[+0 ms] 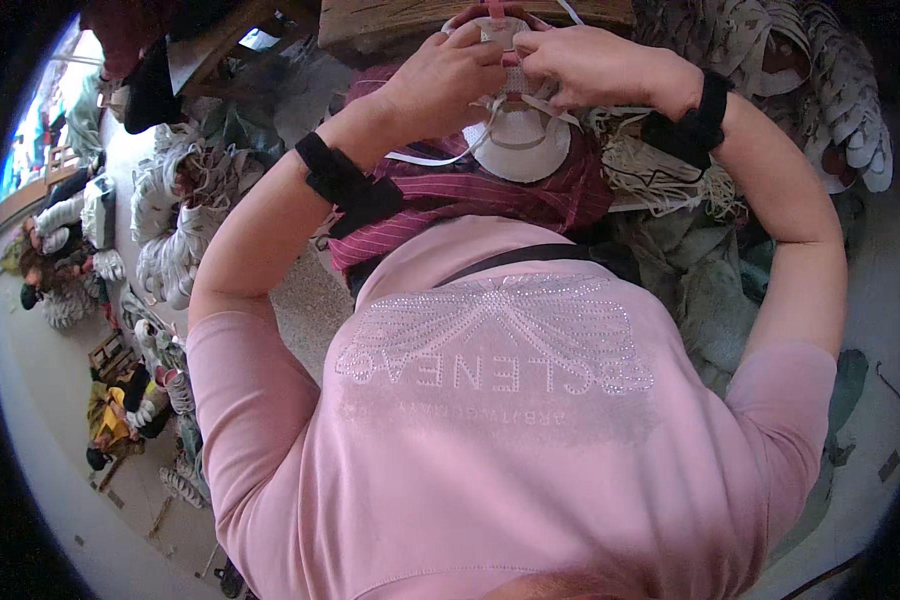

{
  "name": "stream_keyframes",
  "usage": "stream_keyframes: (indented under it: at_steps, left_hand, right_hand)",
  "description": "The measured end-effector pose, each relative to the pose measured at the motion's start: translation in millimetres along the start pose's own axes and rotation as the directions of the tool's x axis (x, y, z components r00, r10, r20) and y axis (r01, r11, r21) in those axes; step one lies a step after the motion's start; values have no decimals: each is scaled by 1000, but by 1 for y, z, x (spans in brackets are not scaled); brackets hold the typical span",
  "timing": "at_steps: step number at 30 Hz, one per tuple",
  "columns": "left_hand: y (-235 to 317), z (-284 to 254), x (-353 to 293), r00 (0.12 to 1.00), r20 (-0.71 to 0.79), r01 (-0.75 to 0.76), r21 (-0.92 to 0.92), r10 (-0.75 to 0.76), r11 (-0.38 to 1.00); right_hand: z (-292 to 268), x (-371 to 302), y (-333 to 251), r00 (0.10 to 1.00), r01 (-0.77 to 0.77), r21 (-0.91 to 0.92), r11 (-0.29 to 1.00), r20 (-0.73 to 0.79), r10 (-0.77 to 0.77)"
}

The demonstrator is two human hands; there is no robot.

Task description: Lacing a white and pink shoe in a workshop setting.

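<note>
A pale shoe upper (522, 150) with pink parts lies over my lap, its broad white end toward me. My left hand (448, 75) is closed at its left side, fingers bent against the upper. Across from it, my right hand (605, 68) is closed too, with thumb and fingers pinched together over the middle of the upper. A white shoelace (440, 158) trails from the upper to the left, and a loop of it crosses below my fingertips. What exactly lies between the fingertips is partly hidden.
A bundle of loose white laces (660, 178) lies right of my lap, on a maroon striped cloth's (410, 205) far side. Strung stacks of pale uppers (835, 95) hang at the right; more piles (175, 215) stand left. A wooden bench edge (390, 28) is ahead. Other people (120, 415) sit far left.
</note>
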State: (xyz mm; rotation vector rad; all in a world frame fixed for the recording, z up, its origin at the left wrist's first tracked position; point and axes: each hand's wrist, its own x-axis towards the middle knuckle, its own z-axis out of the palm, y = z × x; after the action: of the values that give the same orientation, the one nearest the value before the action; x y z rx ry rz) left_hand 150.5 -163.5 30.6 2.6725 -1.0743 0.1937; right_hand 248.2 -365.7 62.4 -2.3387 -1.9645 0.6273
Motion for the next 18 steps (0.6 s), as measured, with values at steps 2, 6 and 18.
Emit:
stream_keyframes:
  at_steps: [2,6,18]
  left_hand:
    - [1,-2,-2,996,54,66,-21,-65,998]
    - [8,-4,3,953,151,251,96,-264,963]
    - [1,8,32,893,-290,206,-419,-345,884]
  right_hand:
    - [6,-3,0,997,15,9,1000,-72,-14]
    - [24,-6,6,973,68,19,998,-223,-62]
    - [41,-20,6,905,153,217,964,-422,-49]
